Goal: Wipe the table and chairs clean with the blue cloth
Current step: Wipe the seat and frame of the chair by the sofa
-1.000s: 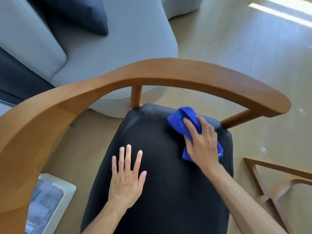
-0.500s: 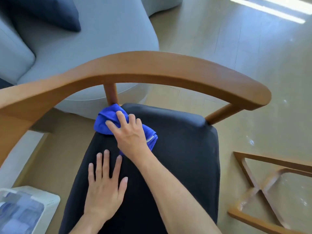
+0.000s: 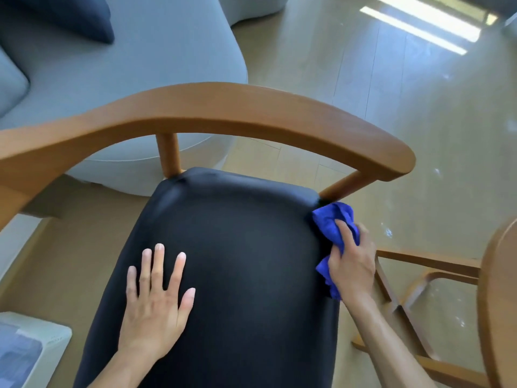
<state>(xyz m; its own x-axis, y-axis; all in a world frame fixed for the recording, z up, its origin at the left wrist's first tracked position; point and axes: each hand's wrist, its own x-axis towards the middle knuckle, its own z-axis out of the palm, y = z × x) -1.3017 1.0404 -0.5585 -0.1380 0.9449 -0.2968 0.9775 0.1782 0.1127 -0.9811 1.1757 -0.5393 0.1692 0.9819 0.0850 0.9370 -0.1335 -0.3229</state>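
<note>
A wooden chair with a curved backrest (image 3: 223, 110) and a black padded seat (image 3: 237, 247) fills the middle of the head view. My right hand (image 3: 352, 261) grips the bunched blue cloth (image 3: 333, 222) against the seat's right edge, just below the right back post. My left hand (image 3: 156, 298) lies flat on the seat's front left part, fingers spread, holding nothing. The round wooden table's edge (image 3: 495, 303) shows at the far right.
A grey sofa (image 3: 140, 65) with a dark blue cushion (image 3: 84, 18) stands behind the chair. The table's wooden base frame (image 3: 414, 281) lies on the floor to the right. A white box-like appliance (image 3: 30, 354) sits at the bottom left. Pale wood floor stretches to the upper right.
My right hand swept the blue cloth from the seat's back left corner across to its right edge. My left hand stayed flat on the seat.
</note>
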